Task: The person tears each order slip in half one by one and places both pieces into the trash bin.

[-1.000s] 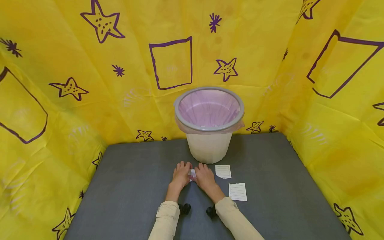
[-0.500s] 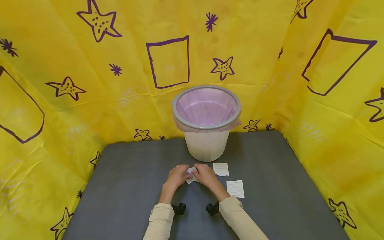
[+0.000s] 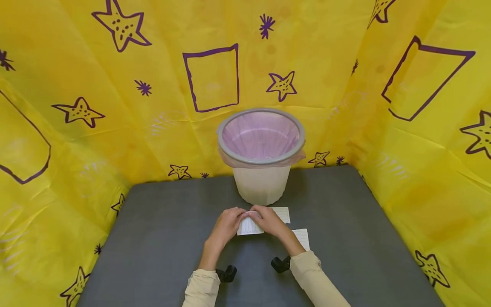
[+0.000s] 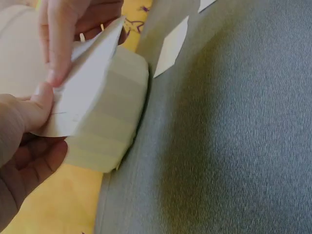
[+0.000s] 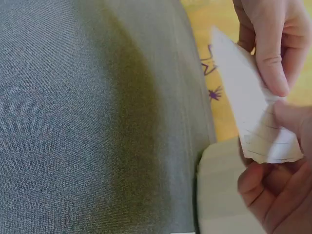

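Note:
Both hands hold one lined paper slip [image 3: 250,227] between them, in front of the bin. My left hand [image 3: 228,224] pinches its left side near the top edge, thumb on the near face and fingers behind. On the other side my right hand [image 3: 269,221] pinches it likewise, the two thumbs close together. In the left wrist view the paper [image 4: 83,95] slants above the table, its lower part hanging free. The right wrist view shows faint printed lines on the paper [image 5: 253,105] and a slightly ragged edge by the right fingers.
Behind the hands stands a white bin [image 3: 261,185] with a grey rim and a pink liner. Two more lined slips, a farther slip [image 3: 283,214] and a nearer slip [image 3: 301,238], lie on the grey table [image 3: 165,238], partly behind the right arm. Yellow patterned cloth [image 3: 161,140] surrounds the table.
The slip between the hands was mostly covered by the fingers; now its lined face spreads out below the thumbs. The wrists have moved farther apart. The view has shifted slightly.

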A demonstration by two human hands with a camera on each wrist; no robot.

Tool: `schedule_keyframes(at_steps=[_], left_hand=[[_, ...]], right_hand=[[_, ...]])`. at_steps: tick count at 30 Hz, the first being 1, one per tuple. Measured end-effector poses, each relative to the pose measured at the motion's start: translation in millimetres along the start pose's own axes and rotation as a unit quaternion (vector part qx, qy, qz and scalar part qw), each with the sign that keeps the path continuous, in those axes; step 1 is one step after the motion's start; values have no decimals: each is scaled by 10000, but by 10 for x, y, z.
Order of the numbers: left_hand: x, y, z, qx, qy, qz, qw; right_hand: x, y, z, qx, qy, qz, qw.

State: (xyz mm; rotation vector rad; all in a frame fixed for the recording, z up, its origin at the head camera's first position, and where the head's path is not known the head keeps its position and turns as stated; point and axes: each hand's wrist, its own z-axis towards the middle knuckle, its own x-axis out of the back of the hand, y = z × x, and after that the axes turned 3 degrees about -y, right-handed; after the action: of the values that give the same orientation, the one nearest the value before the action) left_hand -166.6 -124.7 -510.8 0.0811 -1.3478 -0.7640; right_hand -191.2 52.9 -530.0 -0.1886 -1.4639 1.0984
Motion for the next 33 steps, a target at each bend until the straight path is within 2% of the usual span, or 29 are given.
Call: schedule_keyframes(at_steps=[6,8,10,12,15,17,18,22,24,26,28,29,30,31,33], left_hand=[[-52,11,-1,38,684,-818,9943],[-93,14,-5,-21,1008,-925,9906],[-158,15,-10,-216,1444,-772,9863],[-227,25,-26,-440,1945,-624,9779],[-310,45,-63,-700,2591,-470,9622],[-335,58,-80,-780,2846,-598,9536],[-342,61,-84,-784,2911,-655,9512],[-341,72,-97,-637,2861,-1089,9499],[-331,75,-113,-206,2711,-1636,9483],[-304,74,-143,421,2484,-2464,9359],[-265,40,-185,1044,2260,-3223,9133],[-239,7,-210,1331,2129,-3463,9039],[-215,-43,-231,1501,2001,-3559,9004],[-177,-102,-255,1596,1829,-3477,9056],[-96,-255,-299,1619,1520,-3076,9252]], right_hand=[[52,12,-16,44,76,621,9980],[73,19,-15,39,100,810,9967],[88,24,-10,-31,98,1112,9937],[95,31,-12,-322,101,1589,9867],[84,54,-32,-1064,226,2218,9690],[68,74,-44,-1429,420,2337,9608],[60,79,-45,-1509,511,2307,9599],[48,62,-42,-1215,809,1757,9736],[65,51,-47,-1112,1028,1492,9771],[100,69,-72,-1149,1280,1223,9775],[158,122,-109,-1278,1502,1013,9751],[198,161,-134,-1362,1570,948,9735],[244,206,-158,-1440,1588,932,9723],[294,257,-183,-1522,1570,894,9717],[406,369,-233,-1724,1461,933,9697]])
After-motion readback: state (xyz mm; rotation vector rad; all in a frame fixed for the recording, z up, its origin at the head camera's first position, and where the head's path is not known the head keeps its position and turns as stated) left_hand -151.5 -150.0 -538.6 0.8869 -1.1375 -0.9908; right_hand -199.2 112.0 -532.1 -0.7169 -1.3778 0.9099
